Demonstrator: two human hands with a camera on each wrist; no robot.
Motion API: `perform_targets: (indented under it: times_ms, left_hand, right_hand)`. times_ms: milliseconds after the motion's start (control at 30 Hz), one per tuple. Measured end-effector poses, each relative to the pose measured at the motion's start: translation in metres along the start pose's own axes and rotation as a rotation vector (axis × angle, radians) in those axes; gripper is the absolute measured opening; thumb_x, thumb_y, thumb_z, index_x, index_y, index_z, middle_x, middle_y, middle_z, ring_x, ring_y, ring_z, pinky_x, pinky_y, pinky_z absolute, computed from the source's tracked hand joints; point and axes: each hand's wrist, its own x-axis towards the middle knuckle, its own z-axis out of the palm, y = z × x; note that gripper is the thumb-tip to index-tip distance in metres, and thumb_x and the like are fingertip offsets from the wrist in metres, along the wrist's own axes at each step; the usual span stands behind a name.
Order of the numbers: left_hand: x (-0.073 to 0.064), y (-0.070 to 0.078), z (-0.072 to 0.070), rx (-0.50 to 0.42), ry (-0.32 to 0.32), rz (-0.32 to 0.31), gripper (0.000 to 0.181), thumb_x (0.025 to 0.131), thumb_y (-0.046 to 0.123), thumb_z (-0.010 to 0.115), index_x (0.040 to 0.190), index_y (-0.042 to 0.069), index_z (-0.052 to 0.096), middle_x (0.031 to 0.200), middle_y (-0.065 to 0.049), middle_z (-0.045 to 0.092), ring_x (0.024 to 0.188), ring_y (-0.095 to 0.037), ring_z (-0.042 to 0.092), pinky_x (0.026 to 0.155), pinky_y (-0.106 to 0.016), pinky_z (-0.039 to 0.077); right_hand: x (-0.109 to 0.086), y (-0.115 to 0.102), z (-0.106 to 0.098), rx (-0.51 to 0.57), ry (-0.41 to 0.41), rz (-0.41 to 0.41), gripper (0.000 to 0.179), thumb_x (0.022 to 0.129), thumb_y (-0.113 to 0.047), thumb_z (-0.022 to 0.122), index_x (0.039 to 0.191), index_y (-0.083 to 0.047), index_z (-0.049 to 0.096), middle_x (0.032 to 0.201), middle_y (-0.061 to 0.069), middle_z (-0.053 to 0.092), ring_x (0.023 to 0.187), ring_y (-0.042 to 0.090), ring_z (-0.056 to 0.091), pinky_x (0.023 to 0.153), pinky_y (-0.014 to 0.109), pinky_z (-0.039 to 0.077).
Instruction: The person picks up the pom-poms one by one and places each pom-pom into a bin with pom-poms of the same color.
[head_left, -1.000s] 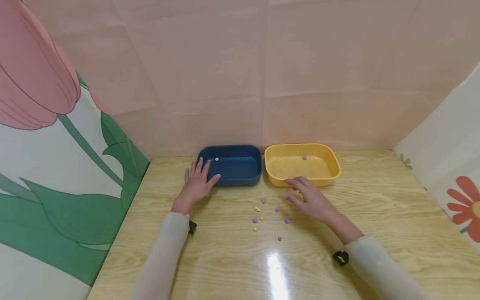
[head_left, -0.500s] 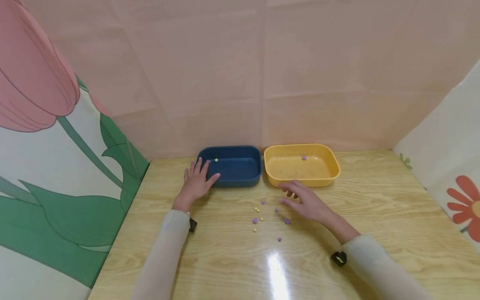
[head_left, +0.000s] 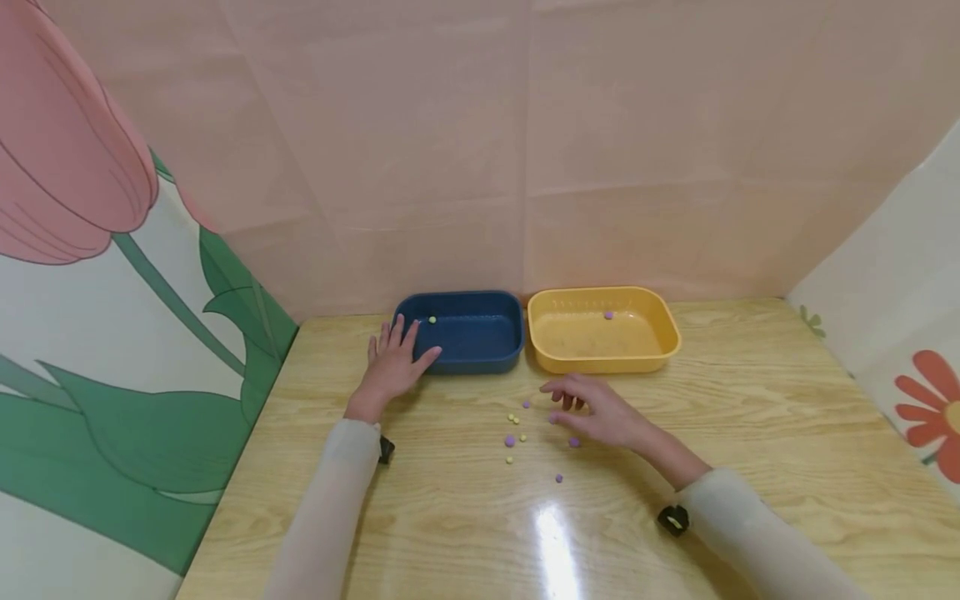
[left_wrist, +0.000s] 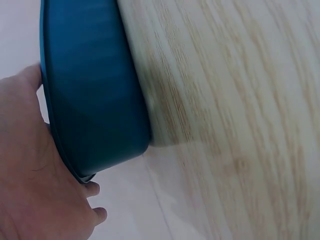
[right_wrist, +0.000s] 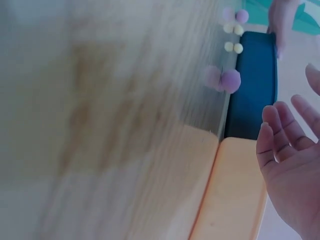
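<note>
My left hand [head_left: 390, 371] lies with spread fingers across the left end of a blue tray [head_left: 480, 366]. In the left wrist view, its thumb and palm touch the blue tray's rim. Fingers slightly bent, my right hand [head_left: 600, 410] hovers over the table in front of a yellow tray [head_left: 607, 365] and grips nothing. Around it lie small purple balls, one purple ball [head_left: 527, 404] left of its fingertips and another purple ball [head_left: 574, 442] below the thumb. The right wrist view shows a gap between the right palm [right_wrist: 300, 175] and a purple ball [right_wrist: 231, 81].
Several small yellow balls [head_left: 516, 421] lie left of the right hand. One yellow ball [head_left: 432, 320] sits inside the blue tray, one purple ball [head_left: 608, 316] inside the yellow one. Both trays stand side by side at the back of the wooden table [head_left: 435, 517], against a pink backdrop [head_left: 420, 167].
My right hand has moved left and toward me, away from the yellow tray's front edge, down over the scattered balls. The left hand has kept its place on the blue tray.
</note>
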Motion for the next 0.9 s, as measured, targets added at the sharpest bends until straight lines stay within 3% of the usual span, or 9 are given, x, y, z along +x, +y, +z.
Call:
perform_targets:
  times_ms: [167, 267, 600, 900]
  left_hand:
    - [0.000, 0.000, 0.000, 0.013, -0.001, 0.004, 0.090, 0.099, 0.074, 0.029, 0.164, 0.015, 0.010, 0.170, -0.015, -0.006, 0.154, -0.038, -0.014, 0.120, -0.063, -0.006]
    - [0.000, 0.000, 0.001, 0.023, 0.002, 0.006, 0.091, 0.099, 0.074, 0.028, 0.164, 0.014, 0.010, 0.170, -0.017, -0.007, 0.154, -0.038, -0.014, 0.120, -0.064, -0.004]
    - [-0.002, 0.001, 0.003, 0.032, 0.007, -0.008, 0.092, 0.099, 0.075, 0.028, 0.164, 0.013, 0.011, 0.169, -0.020, -0.007, 0.154, -0.039, -0.014, 0.120, -0.064, -0.004]
    - [-0.003, 0.001, 0.002, 0.026, 0.008, -0.011, 0.091, 0.099, 0.075, 0.028, 0.164, 0.013, 0.012, 0.168, -0.021, -0.008, 0.154, -0.039, -0.013, 0.120, -0.063, -0.005]
  right_hand:
    - [0.003, -0.005, 0.004, 0.038, -0.091, 0.049, 0.038, 0.094, -0.024, 0.075, 0.127, -0.007, 0.068, 0.093, -0.005, 0.064, 0.079, 0.009, 0.058, 0.070, 0.029, 0.052]
    - [0.005, -0.007, 0.007, 0.049, -0.129, 0.036, 0.037, 0.094, -0.024, 0.075, 0.127, -0.008, 0.068, 0.088, -0.008, 0.062, 0.075, 0.007, 0.057, 0.066, 0.028, 0.051]
    - [0.007, -0.008, 0.018, 0.009, -0.184, -0.022, 0.029, 0.091, -0.019, 0.078, 0.118, -0.010, 0.074, 0.078, -0.010, 0.060, 0.067, 0.003, 0.050, 0.059, 0.021, 0.045]
    - [0.009, -0.010, 0.021, -0.049, -0.278, 0.039, 0.031, 0.089, -0.028, 0.080, 0.119, -0.017, 0.076, 0.080, -0.011, 0.059, 0.069, 0.002, 0.050, 0.062, 0.022, 0.045]
